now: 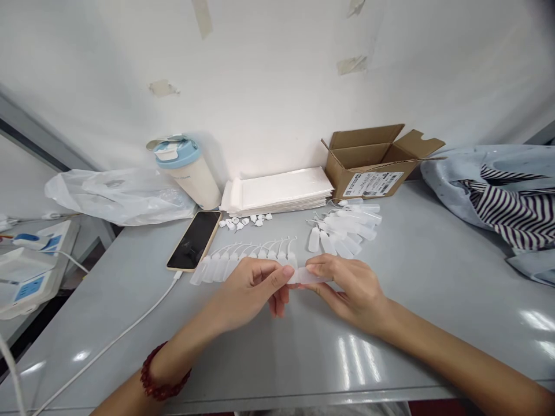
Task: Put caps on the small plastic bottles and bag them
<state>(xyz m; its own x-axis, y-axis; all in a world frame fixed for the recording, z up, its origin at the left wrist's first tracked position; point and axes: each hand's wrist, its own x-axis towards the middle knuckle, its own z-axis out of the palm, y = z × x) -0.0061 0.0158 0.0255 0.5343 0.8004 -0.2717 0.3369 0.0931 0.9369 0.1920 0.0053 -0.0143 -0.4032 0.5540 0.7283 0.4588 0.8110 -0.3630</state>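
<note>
While left hand (250, 289) and right hand (356, 286) are pinching a flat whitish plastic tag (304, 276) lower-centre, I'm expecting slipperiness. I'm favouring its ends.

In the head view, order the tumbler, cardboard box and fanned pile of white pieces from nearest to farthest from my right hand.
1. Fanned pile: just beyond your right hand.
2. Cardboard box: behind the pile, slightly right.
3. Tumbler: to the left, near the wall.

Wears a dark red bracelet (151, 386) of round beads (glossy, set close together) on the left forearm (186, 349); has left hand (255, 286) and right hand (353, 286) bare.
</note>
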